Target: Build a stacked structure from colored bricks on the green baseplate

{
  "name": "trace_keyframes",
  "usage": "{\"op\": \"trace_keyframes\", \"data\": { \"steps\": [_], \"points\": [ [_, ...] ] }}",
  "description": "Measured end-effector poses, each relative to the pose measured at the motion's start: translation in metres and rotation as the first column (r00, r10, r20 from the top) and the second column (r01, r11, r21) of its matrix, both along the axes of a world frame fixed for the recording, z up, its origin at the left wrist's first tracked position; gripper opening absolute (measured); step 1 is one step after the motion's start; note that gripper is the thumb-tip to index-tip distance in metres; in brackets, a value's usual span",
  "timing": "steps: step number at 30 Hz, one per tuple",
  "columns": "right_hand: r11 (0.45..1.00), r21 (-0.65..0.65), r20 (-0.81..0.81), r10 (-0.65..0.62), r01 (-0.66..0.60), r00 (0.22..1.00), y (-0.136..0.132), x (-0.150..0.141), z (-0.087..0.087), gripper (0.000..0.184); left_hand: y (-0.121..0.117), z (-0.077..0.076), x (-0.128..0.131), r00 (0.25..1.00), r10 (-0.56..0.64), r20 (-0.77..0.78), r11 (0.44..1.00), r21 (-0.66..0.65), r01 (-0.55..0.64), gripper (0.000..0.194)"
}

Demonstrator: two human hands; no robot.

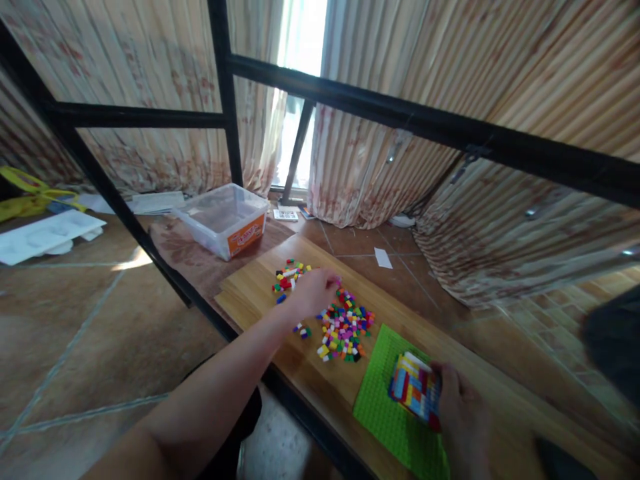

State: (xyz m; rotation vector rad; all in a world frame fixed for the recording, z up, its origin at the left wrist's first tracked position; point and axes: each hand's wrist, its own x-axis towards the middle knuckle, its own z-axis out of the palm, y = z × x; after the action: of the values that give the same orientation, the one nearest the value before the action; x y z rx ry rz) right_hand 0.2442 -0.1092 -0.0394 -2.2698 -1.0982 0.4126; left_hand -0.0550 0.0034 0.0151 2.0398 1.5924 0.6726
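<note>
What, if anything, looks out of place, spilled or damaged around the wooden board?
A white slip of paper lies by itself on the tiled floor beyond the wooden board, like stray litter. The loose bricks spread untidily over the board, with a few strays. No damage stands out, though fine detail is blurred.

Patterned curtains [350, 170] and a tiled floor [100, 327] suggest a home.
</note>
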Motion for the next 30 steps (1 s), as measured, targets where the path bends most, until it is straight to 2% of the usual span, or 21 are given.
{"op": "trace_keyframes", "data": {
  "steps": [1,4,6,8,11,15,21,25,30],
  "points": [
    [1.0,-0.009,0.018,0.008,-0.008,1.0,0.0,0.0,0.002,0.052,0.006,0.002,-0.016,0.985,0.114,-0.132,0.992,-0.029,-0.119,0.026],
    [1.0,-0.03,0.04,0.006,-0.005,0.999,0.001,0.0,0.004,0.052,0.016,0.005,-0.059,0.93,0.274,-0.247,0.951,-0.071,-0.299,0.024],
    [0.999,-0.041,0.048,0.001,0.0,0.999,0.001,0.0,0.004,0.053,0.017,0.004,-0.078,0.904,0.302,-0.303,0.929,-0.12,-0.35,0.026],
    [0.999,-0.031,0.063,0.018,-0.016,0.998,0.002,0.0,0.003,0.053,0.016,0.003,-0.09,0.893,0.277,-0.355,0.919,-0.176,-0.354,0.032],
    [0.999,-0.019,0.095,0.052,-0.051,0.994,0.002,-0.001,0.002,0.053,0.014,0.0,-0.093,0.892,0.221,-0.395,0.918,-0.223,-0.327,0.038],
    [0.997,-0.018,0.092,0.071,-0.07,0.993,0.002,-0.004,0.004,0.053,0.013,-0.006,-0.087,0.894,0.178,-0.41,0.933,-0.219,-0.287,0.041],
    [0.995,-0.06,0.093,0.08,-0.075,0.992,0.003,-0.007,0.009,0.056,0.013,-0.012,-0.073,0.901,0.09,-0.425,0.951,-0.232,-0.205,0.019],
    [0.993,-0.083,0.066,0.084,-0.079,0.994,0.004,-0.009,0.009,0.055,0.006,-0.009,-0.057,0.917,-0.024,-0.398,0.97,-0.233,-0.075,0.015],
    [0.993,-0.036,0.063,0.118,-0.116,0.991,0.005,-0.009,0.005,0.054,-0.001,-0.01,-0.038,0.92,-0.16,-0.357,0.974,-0.211,0.087,0.015]
  ]
}}
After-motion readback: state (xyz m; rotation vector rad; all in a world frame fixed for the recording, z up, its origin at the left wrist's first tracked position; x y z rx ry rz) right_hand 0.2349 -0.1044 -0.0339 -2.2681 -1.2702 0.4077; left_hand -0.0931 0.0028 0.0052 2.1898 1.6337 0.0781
